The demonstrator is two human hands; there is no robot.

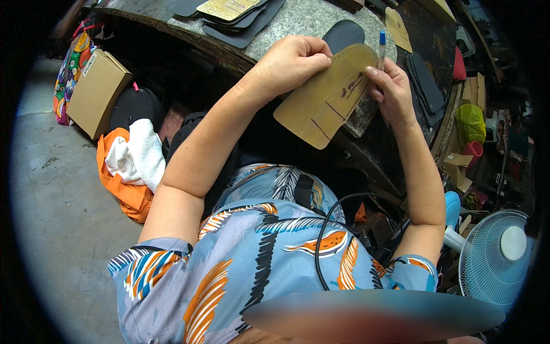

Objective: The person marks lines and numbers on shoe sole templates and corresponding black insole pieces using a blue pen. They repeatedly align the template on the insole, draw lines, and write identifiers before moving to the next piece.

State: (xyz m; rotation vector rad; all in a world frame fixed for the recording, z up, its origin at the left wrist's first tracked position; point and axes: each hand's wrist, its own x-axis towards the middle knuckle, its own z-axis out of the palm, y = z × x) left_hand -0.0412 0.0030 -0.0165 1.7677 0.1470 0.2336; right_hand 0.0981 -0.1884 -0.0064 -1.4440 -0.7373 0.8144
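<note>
While the left hand pinches the upper edge of a tan cardboard pattern between thumb and fingers, the right hand closes around a pen with a blue cap and rests a fingertip on the pattern's right side. The pattern is a long, rounded piece, held tilted over the near edge of a grey stone worktop. Its long axis runs from lower left to upper right: the blunt lower end points down toward the person's lap, and the rounded upper end points toward the worktop. Thin seam lines and a few dark marks show on its face. The pen stands almost upright, cap at the top, just behind the pattern's upper right edge.

Behind the pattern a dark sole-shaped piece lies on the stone, partly hidden by the left hand. Farther back sits a stack of dark cut pieces with a yellowish one on top. More dark pieces lie to the right, past the right hand. Below left, on the floor, are a cardboard box, an orange cloth and a white towel. A pale blue fan stands at lower right.
</note>
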